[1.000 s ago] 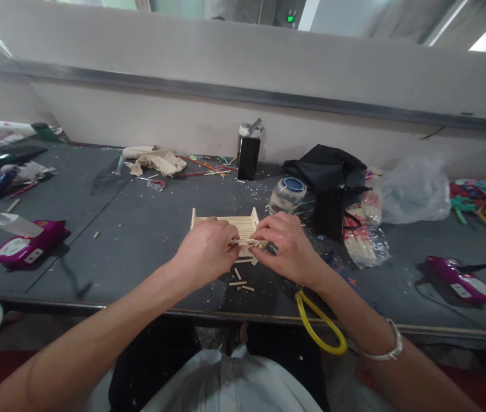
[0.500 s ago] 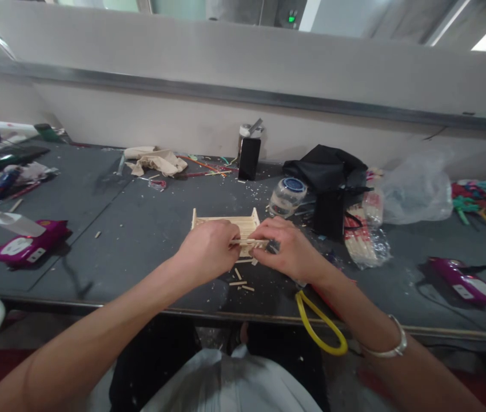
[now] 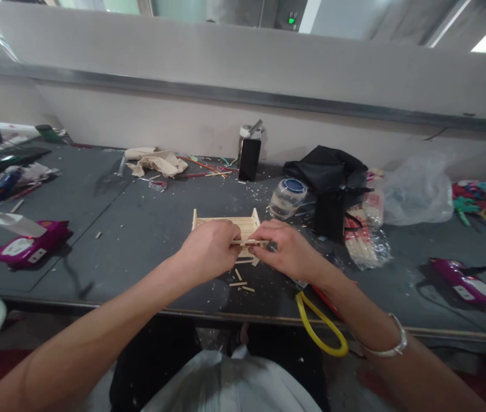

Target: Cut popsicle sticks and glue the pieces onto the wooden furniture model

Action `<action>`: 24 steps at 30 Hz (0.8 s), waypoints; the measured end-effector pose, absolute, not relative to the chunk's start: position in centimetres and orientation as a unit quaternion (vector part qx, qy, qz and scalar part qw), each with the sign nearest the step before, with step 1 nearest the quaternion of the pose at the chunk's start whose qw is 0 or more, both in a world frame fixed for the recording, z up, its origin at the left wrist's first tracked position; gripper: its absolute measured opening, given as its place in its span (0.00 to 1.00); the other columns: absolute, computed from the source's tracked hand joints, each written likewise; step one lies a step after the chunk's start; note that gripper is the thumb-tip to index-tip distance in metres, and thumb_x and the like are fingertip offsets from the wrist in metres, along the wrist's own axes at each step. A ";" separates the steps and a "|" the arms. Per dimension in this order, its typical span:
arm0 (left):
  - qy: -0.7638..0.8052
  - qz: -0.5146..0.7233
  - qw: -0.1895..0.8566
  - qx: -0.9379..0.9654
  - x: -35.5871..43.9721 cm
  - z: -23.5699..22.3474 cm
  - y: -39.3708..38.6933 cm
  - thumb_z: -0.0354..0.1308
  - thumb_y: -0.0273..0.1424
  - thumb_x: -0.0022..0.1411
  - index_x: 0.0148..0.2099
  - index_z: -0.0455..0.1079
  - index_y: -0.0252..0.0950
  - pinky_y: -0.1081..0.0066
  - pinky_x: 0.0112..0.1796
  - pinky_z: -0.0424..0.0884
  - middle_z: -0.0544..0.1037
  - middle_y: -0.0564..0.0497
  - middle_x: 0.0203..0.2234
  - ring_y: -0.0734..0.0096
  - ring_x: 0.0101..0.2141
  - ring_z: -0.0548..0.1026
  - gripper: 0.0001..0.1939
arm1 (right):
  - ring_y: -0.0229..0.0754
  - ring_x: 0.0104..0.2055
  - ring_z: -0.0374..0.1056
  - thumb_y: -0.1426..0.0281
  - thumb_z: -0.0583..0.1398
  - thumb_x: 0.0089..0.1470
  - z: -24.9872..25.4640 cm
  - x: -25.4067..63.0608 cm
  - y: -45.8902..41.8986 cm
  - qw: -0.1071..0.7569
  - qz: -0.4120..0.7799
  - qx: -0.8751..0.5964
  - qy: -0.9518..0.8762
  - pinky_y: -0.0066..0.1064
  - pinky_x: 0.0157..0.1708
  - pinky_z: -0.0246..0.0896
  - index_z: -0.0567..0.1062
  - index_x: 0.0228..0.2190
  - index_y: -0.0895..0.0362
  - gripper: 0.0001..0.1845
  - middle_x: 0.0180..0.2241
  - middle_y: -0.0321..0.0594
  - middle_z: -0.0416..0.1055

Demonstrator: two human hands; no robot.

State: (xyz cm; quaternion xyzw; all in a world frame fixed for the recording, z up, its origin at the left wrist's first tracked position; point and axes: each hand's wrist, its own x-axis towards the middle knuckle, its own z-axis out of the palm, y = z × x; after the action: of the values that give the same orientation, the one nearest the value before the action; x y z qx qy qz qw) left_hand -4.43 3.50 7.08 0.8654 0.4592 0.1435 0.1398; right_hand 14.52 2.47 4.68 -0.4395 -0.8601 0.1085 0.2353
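Note:
My left hand point(image 3: 212, 245) is closed, its thumb and fingers pinching the left end of a few thin wooden sticks point(image 3: 249, 242). At their right end, my right hand point(image 3: 285, 246) pinches the same sticks between thumb and fingers. They lie level, above the near part of a small frame of wooden sticks point(image 3: 226, 220) with a slatted surface and upright corner posts. Both hands hide part of this frame. Just in front of it lie several short cut stick pieces point(image 3: 238, 284).
A yellow loop handle point(image 3: 322, 337) juts over the table edge below my right wrist. Behind my right hand stand a clear jar point(image 3: 288, 197) with a blue lid and a black bag point(image 3: 326, 166). A phone point(image 3: 250, 160) leans upright at the back. Purple packs point(image 3: 32, 246) lie at either side.
Both hands stay in nearly the same place. The held sticks look slightly turned between the fingers; nothing has been let go.

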 end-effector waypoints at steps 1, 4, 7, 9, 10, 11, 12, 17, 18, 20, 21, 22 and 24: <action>0.459 0.140 0.140 0.866 -4.4 7.1 3.5 0.54 0.24 0.53 0.24 0.70 0.34 0.72 0.26 0.58 0.74 0.50 0.23 0.71 0.25 0.68 0.07 | 0.41 0.35 0.65 0.73 0.60 0.54 4.7 14.5 2.5 0.235 0.110 -0.438 -0.861 0.33 0.38 0.58 0.77 0.32 0.57 0.04 0.31 0.39 0.74; 0.459 0.133 0.144 0.867 -4.4 7.2 3.6 0.54 0.24 0.53 0.24 0.70 0.34 0.72 0.26 0.58 0.74 0.50 0.23 0.71 0.25 0.68 0.07 | 0.41 0.36 0.65 0.72 0.60 0.55 4.7 14.6 2.5 0.229 0.107 -0.440 -0.862 0.33 0.39 0.58 0.77 0.34 0.57 0.05 0.32 0.39 0.74; 0.459 0.129 0.141 0.868 -4.3 7.2 3.7 0.54 0.24 0.53 0.24 0.70 0.34 0.72 0.26 0.58 0.74 0.50 0.23 0.71 0.25 0.69 0.07 | 0.42 0.37 0.65 0.71 0.60 0.55 4.6 14.6 2.5 0.216 0.098 -0.443 -0.865 0.34 0.39 0.58 0.77 0.33 0.57 0.05 0.32 0.40 0.74; 0.459 0.127 0.139 0.868 -4.2 7.1 3.8 0.53 0.24 0.53 0.24 0.69 0.34 0.71 0.26 0.58 0.74 0.49 0.23 0.70 0.26 0.69 0.07 | 0.42 0.37 0.65 0.72 0.60 0.55 4.6 14.6 2.6 0.213 0.096 -0.443 -0.866 0.34 0.39 0.57 0.77 0.33 0.58 0.05 0.32 0.40 0.74; 0.459 0.125 0.140 0.868 -4.2 7.1 3.8 0.53 0.25 0.53 0.25 0.70 0.34 0.71 0.26 0.58 0.74 0.49 0.23 0.70 0.26 0.69 0.07 | 0.42 0.37 0.65 0.72 0.60 0.55 4.6 14.6 2.6 0.210 0.098 -0.443 -0.866 0.34 0.39 0.57 0.77 0.33 0.57 0.05 0.32 0.40 0.74; 0.461 0.121 0.141 0.868 -4.2 7.2 3.8 0.53 0.25 0.53 0.25 0.70 0.34 0.71 0.26 0.58 0.74 0.49 0.24 0.70 0.26 0.69 0.07 | 0.42 0.37 0.65 0.72 0.60 0.56 4.6 14.6 2.7 0.209 0.101 -0.442 -0.867 0.34 0.40 0.57 0.77 0.33 0.57 0.05 0.32 0.40 0.74; 0.463 0.117 0.142 0.867 -4.2 7.2 3.8 0.53 0.25 0.53 0.25 0.70 0.34 0.71 0.26 0.58 0.74 0.49 0.24 0.70 0.26 0.69 0.07 | 0.42 0.37 0.65 0.71 0.59 0.56 4.5 14.6 2.7 0.207 0.103 -0.441 -0.867 0.34 0.40 0.57 0.77 0.33 0.57 0.05 0.32 0.41 0.74; 0.466 0.103 0.151 0.866 -4.1 7.4 3.9 0.53 0.25 0.53 0.26 0.69 0.34 0.72 0.26 0.58 0.75 0.50 0.25 0.71 0.26 0.70 0.06 | 0.43 0.38 0.64 0.72 0.58 0.56 4.5 14.5 2.7 0.200 0.096 -0.444 -0.868 0.35 0.40 0.56 0.77 0.33 0.58 0.06 0.32 0.42 0.73; 0.464 0.102 0.152 0.867 -4.1 7.4 4.0 0.53 0.25 0.53 0.26 0.69 0.34 0.72 0.26 0.58 0.75 0.49 0.25 0.71 0.27 0.70 0.06 | 0.44 0.37 0.64 0.72 0.58 0.56 4.5 14.5 2.7 0.197 0.093 -0.446 -0.868 0.36 0.40 0.56 0.77 0.33 0.58 0.06 0.32 0.42 0.73; 0.461 0.098 0.151 0.869 -4.1 7.5 4.0 0.53 0.25 0.53 0.26 0.69 0.34 0.72 0.27 0.59 0.75 0.49 0.25 0.70 0.27 0.71 0.06 | 0.44 0.37 0.64 0.72 0.58 0.56 4.6 14.4 2.6 0.193 0.088 -0.449 -0.868 0.36 0.40 0.56 0.76 0.33 0.58 0.06 0.32 0.42 0.74; 0.460 0.096 0.149 0.870 -4.0 7.5 4.1 0.53 0.25 0.53 0.26 0.69 0.34 0.72 0.27 0.59 0.75 0.49 0.25 0.70 0.27 0.71 0.06 | 0.44 0.37 0.64 0.72 0.58 0.56 4.6 14.4 2.6 0.191 0.087 -0.451 -0.868 0.36 0.40 0.56 0.76 0.33 0.58 0.06 0.32 0.42 0.74; 0.459 0.094 0.146 0.871 -4.0 7.5 4.1 0.53 0.25 0.53 0.27 0.69 0.34 0.72 0.27 0.59 0.75 0.49 0.25 0.70 0.28 0.71 0.06 | 0.44 0.38 0.64 0.73 0.59 0.55 4.6 14.3 2.6 0.191 0.085 -0.452 -0.867 0.36 0.40 0.56 0.76 0.33 0.58 0.06 0.32 0.42 0.74; 0.458 0.092 0.138 0.873 -4.1 7.4 4.1 0.52 0.25 0.53 0.27 0.70 0.34 0.71 0.27 0.60 0.75 0.49 0.26 0.69 0.28 0.71 0.06 | 0.44 0.38 0.65 0.73 0.59 0.54 4.6 14.3 2.6 0.191 0.083 -0.454 -0.866 0.35 0.40 0.56 0.76 0.33 0.58 0.05 0.32 0.42 0.73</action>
State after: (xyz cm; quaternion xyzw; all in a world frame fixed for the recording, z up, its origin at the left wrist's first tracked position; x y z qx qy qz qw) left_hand -4.07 4.10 7.43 0.8733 0.4581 0.0918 0.1378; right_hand 14.27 2.58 4.60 -0.4535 -0.8664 0.0834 0.1914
